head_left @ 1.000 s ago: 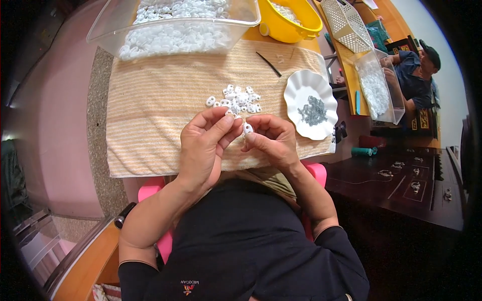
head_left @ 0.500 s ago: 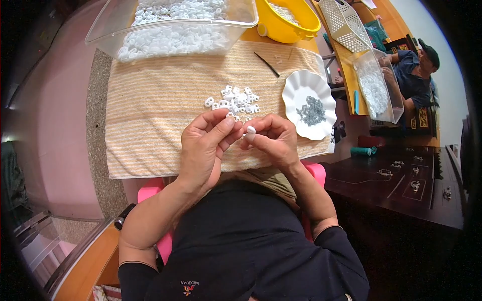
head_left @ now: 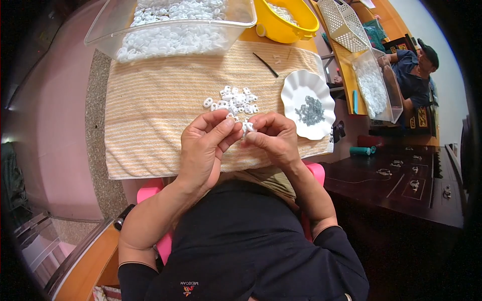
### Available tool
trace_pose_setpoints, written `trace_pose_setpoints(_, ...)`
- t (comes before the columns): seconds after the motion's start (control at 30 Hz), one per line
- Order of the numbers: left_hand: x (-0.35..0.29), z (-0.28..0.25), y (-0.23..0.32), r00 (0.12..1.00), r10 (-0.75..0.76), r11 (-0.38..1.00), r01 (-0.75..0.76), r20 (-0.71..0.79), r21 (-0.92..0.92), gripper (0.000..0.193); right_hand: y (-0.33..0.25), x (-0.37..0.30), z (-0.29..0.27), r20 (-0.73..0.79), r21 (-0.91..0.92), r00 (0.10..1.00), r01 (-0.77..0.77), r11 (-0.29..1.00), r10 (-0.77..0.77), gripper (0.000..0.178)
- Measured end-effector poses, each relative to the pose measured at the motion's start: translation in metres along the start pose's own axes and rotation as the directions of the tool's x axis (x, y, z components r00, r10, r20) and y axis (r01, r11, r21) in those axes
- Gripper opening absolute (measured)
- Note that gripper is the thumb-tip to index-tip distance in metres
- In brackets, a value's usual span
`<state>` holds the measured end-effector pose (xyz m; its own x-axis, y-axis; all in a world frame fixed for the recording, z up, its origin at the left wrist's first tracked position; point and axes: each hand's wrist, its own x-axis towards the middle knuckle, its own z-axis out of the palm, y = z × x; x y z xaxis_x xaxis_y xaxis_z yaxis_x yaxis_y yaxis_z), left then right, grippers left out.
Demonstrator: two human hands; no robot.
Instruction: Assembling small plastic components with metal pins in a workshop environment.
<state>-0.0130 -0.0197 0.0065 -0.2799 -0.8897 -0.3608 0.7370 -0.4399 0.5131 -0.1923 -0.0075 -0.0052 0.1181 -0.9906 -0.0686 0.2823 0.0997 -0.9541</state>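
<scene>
My left hand [head_left: 203,145] and my right hand [head_left: 277,142] meet over the near part of a striped towel [head_left: 150,120]. Between the right thumb and fingers is a small white plastic piece [head_left: 249,127]. The left fingers are closed in a pinch, with bits of white at their tips; what exactly they grip is too small to make out. Just beyond the hands lies a heap of small white plastic pieces [head_left: 233,99], several with round holes. To the right, a white scalloped plate [head_left: 293,86] bears a pile of tiny grey pieces [head_left: 311,111].
At the back stand a clear plastic bin [head_left: 236,30] of white pieces and a yellow tub [head_left: 283,32]. A thin black stick [head_left: 266,65] lies on the towel. At a side table on the right, a person [head_left: 414,67] sits by another clear bin [head_left: 394,108] and a white perforated basket [head_left: 344,25].
In my right hand the white piece has turned and tilted, and the fingers have shifted around it. My left hand has stayed nearly still.
</scene>
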Motion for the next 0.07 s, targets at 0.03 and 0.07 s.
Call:
trace_pose_setpoints(0.03,0.0002,-0.0004,-0.0004,1.000,-0.003,1.000,0.003,0.002,0.001,0.017,0.0005,0.0004,-0.0008,0.006,0.013,1.000,0.008,1.000,-0.008,0.014)
trace_pose_setpoints(0.07,0.0003,-0.0003,-0.0005,1.000,-0.004,1.000,0.004,0.003,0.001,0.017,0.0005,0.0006,-0.0014,0.012,0.026,1.000,0.017,1.000,-0.017,0.013)
